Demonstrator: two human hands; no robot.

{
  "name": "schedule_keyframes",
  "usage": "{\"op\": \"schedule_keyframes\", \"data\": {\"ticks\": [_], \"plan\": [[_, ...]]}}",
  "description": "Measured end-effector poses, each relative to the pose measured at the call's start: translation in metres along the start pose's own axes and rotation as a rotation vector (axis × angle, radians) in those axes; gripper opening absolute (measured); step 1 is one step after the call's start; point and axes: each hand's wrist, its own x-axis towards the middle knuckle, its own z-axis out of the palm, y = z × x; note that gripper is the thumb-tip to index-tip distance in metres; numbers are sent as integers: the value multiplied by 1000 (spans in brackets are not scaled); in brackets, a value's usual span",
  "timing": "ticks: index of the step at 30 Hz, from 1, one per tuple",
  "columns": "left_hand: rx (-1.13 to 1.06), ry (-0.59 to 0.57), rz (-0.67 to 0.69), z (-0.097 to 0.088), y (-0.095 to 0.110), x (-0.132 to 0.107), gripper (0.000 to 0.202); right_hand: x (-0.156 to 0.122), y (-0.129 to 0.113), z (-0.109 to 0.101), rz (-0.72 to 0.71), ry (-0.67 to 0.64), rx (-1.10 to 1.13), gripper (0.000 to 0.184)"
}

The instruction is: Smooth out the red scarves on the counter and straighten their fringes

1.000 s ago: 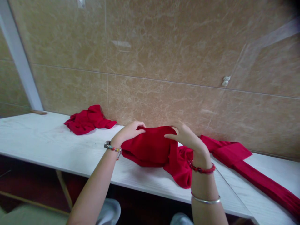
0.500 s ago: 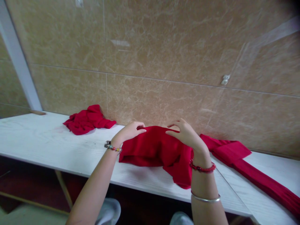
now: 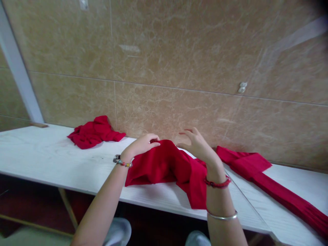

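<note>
A loosely folded red cloth [image 3: 164, 165] lies over the white table, its upper edge lifted and its lower right corner hanging toward the front edge. My left hand [image 3: 144, 144] is closed on the top edge at the left, thumb and fingers pinching the fabric. Just above the cloth's right side, my right hand [image 3: 197, 145] is open, its thumb and fingers spread with nothing visible between them. My right wrist hides part of the cloth's right end.
Crumpled red fabric [image 3: 96, 132] rests at the left by the wall. A long red strip of cloth [image 3: 276, 191], folded over at its far end, runs along the right. The white table [image 3: 38, 153] meets a tan tiled wall [image 3: 166, 51].
My right hand has let go of the cloth's top edge and spread its fingers, moving slightly left. The edge on that side has sagged, while my left hand keeps its hold.
</note>
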Motion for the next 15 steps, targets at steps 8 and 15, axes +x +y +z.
{"op": "schedule_keyframes", "data": {"ticks": [8,15], "plan": [[-43,10,8,1,10,2,14,11,-5,13,-9,-98,35,9],[-67,-31,-49,6,1,2,14,0,22,-6,61,-31,-14,18]]}}
